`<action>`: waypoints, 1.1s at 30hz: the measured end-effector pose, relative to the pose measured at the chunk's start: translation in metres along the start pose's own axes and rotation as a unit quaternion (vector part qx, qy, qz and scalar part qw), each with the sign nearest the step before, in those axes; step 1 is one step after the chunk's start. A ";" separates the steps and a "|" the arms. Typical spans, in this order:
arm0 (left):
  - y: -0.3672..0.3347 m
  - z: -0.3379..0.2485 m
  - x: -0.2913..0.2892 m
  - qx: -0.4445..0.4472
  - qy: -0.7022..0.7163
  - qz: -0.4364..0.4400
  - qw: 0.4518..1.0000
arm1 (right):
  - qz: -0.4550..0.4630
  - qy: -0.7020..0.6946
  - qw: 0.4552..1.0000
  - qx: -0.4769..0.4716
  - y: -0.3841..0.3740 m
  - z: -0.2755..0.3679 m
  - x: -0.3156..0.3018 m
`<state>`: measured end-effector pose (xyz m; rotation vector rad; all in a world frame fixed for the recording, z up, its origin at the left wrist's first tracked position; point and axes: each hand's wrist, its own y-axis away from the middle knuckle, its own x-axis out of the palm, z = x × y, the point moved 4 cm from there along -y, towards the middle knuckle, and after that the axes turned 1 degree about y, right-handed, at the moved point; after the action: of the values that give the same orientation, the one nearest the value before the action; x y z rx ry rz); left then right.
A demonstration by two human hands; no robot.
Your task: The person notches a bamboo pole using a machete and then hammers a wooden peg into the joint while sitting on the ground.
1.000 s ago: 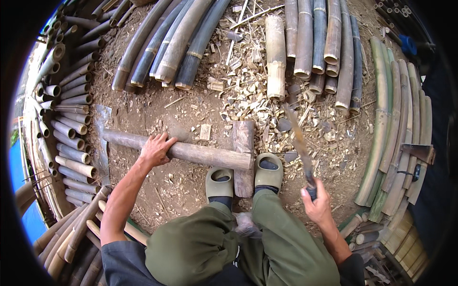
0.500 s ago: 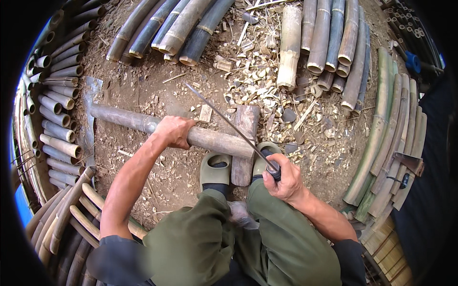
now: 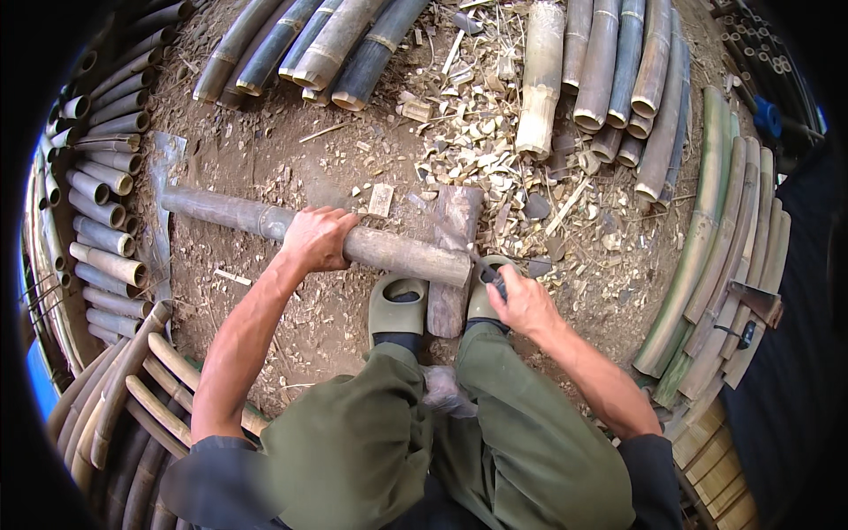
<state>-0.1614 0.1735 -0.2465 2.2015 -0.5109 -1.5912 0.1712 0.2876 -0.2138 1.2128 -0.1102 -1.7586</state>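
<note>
My left hand (image 3: 316, 238) is wrapped over the middle of a grey-brown bamboo pole (image 3: 402, 253). The pole's right end lies on a dark wooden block (image 3: 450, 314) between my sandals. Its other end stretches off to the left over the dirt. In my right hand (image 3: 526, 303) is the dark handle of a long-bladed knife (image 3: 499, 285), held low beside the pole's cut end. Motion smears the blade, which seems to point up and left across the block and the pole's end.
Cut bamboo poles (image 3: 340, 53) lie at the back left, and another bundle (image 3: 609, 62) at the back right. Wood chips (image 3: 477, 159) litter the dirt. A hatchet (image 3: 757, 303) rests on split bamboo (image 3: 707, 265) to the right. Bamboo tubes (image 3: 110, 234) are stacked along the left.
My right hand has swung the knife down, so its blade has dropped from a raised slant to the pole's right end. My left hand keeps its grip on the pole.
</note>
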 end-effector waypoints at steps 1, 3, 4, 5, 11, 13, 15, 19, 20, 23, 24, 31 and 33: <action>0.004 0.004 0.007 0.005 -0.002 -0.006 1.000 | 0.038 -0.038 0.998 0.028 0.000 0.004 -0.006; 0.000 0.011 0.003 0.000 -0.017 -0.029 0.999 | -0.055 -0.073 0.992 -0.082 -0.004 0.033 -0.027; 0.003 0.007 0.007 0.000 -0.018 -0.031 0.999 | -0.091 -0.095 0.984 -0.118 0.011 0.051 -0.031; 0.004 0.006 0.007 -0.004 -0.022 -0.043 0.999 | -0.119 -0.129 0.972 -0.154 0.012 0.073 -0.046; 0.012 -0.002 0.012 0.019 -0.048 -0.159 0.986 | 0.071 0.044 0.995 0.052 -0.008 0.006 -0.007; 0.008 0.009 0.009 0.009 -0.062 -0.183 0.981 | -0.015 -0.046 0.998 -0.051 -0.010 0.020 -0.018; 0.017 0.000 0.012 0.005 -0.034 -0.163 0.986 | -0.082 -0.121 0.983 -0.109 0.009 0.063 -0.041; 0.020 -0.009 0.012 0.034 -0.045 -0.273 0.960 | -0.130 -0.097 0.973 -0.163 0.010 0.044 -0.023; 0.016 -0.010 0.011 0.036 -0.048 -0.279 0.958 | -0.071 -0.030 0.992 -0.103 0.001 0.016 -0.008; 0.022 -0.007 0.010 0.032 -0.065 -0.307 0.949 | -0.011 -0.023 0.998 -0.053 0.001 0.016 -0.012; 0.021 -0.002 0.012 0.030 -0.074 -0.321 0.944 | -0.010 -0.055 0.997 -0.058 0.000 0.025 -0.022; 0.022 -0.010 0.017 0.023 -0.069 -0.309 0.948 | -0.112 0.026 0.980 -0.162 0.001 0.028 -0.015; 0.029 -0.013 0.021 0.017 -0.084 -0.296 0.951 | 0.039 0.019 0.998 0.035 -0.006 0.000 -0.001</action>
<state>-0.1449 0.1393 -0.2455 2.3944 0.1067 -2.0836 0.1675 0.2915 -0.2162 1.2739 -0.1958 -1.6747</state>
